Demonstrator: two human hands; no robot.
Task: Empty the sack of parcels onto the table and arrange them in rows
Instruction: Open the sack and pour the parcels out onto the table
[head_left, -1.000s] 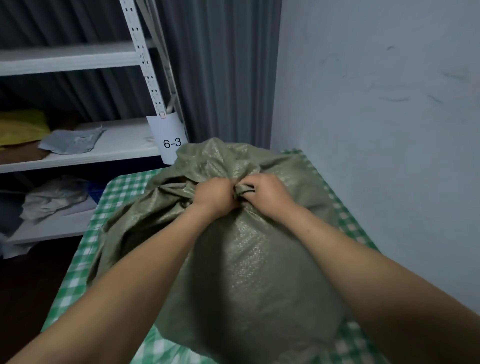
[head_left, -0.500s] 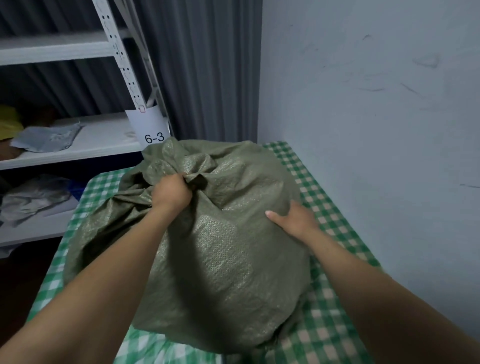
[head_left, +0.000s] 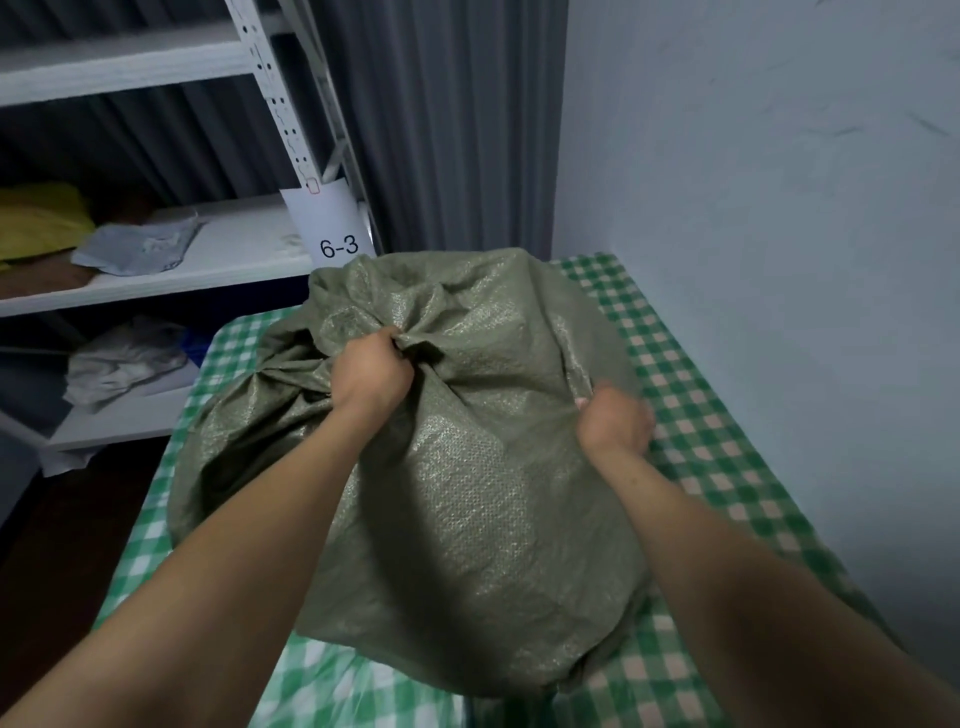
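The only camera, worn on the head, is looking forward and down from close over the near edge of the table (head_left: 701, 441), facing the shelf (head_left: 234, 260) and wall (head_left: 779, 208).

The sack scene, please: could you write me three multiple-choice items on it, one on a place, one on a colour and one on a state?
1. Where does the sack lie?
A) on the table
B) on a shelf
C) on the floor

2. What colour is the sack?
A) red
B) olive green
C) white

3. What is the left hand doing?
A) lying flat
B) holding a parcel
C) gripping bunched sack fabric

Answers:
1 A, the table shows on both sides of it.
2 B, its weave is dull green.
3 C, it clenches the gathered folds.
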